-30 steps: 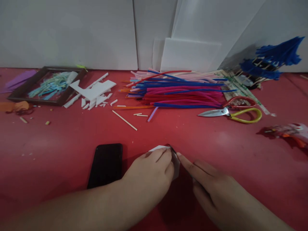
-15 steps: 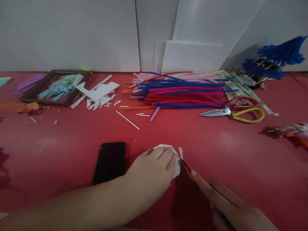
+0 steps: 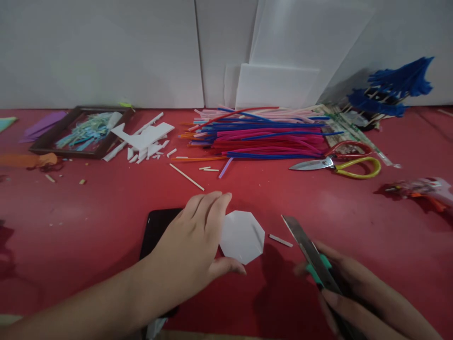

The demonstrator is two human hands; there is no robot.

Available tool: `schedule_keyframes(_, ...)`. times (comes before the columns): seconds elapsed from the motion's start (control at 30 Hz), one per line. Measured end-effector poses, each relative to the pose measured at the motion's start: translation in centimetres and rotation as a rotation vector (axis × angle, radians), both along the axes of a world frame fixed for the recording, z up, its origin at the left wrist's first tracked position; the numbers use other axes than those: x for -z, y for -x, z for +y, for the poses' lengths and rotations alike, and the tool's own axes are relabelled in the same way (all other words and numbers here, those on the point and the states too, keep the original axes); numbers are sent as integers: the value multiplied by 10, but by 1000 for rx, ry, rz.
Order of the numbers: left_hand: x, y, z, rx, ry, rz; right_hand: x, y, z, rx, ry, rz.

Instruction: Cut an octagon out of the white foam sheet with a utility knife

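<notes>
A white octagonal piece (image 3: 244, 238) lies flat on the red table, fully cut round its sides. Over its left edge is my left hand (image 3: 201, 236), fingers stretched out and thumb apart, partly covering that edge; whether it touches the piece I cannot tell. My right hand (image 3: 354, 288) grips a utility knife (image 3: 320, 267) with a green part near the blade, the blade pointing up and left, clear of the piece. Between the knife and the octagon lies a thin white offcut strip (image 3: 281, 240). A black phone (image 3: 159, 229) sits partly under my left hand and forearm.
Farther back lie a bundle of coloured pipe cleaners (image 3: 262, 132), scissors (image 3: 336, 163) with red and yellow handles, and white scraps (image 3: 145, 139). A brown frame (image 3: 38, 146) holds paper shreds. At right are a glue gun (image 3: 417, 189) and a blue tasselled model (image 3: 385, 89).
My left hand has slid left off the octagon and its fingers have opened out. The knife has lifted away to the right, and the thin strip now lies loose on the table.
</notes>
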State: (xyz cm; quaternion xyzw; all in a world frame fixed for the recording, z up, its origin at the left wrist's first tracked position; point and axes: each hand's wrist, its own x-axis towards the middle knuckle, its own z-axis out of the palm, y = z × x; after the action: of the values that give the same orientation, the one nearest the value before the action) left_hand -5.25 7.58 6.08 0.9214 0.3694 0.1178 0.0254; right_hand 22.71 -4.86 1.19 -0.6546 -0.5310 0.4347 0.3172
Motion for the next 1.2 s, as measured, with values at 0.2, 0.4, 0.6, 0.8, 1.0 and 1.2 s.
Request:
schedule_keyframes(0.2,15,-4,-9,-71,99,64,-23,26,45,178,281,280)
schedule_keyframes(0.4,21,-9,0,39,182,74,-14,18,62,124,258,300)
schedule_keyframes(0.6,7,6,12,175,276,22,-29,28,37,209,350,277)
schedule_keyframes(0.8,5,-2,0,165,201,35,-17,21,48,157,277,252)
schedule_keyframes(1.0,9,-33,-3,35,199,215,-12,12,82,121,204,287)
schedule_keyframes(1.2,-2,-26,19,243,314,183,-17,19,73,-98,-114,-138)
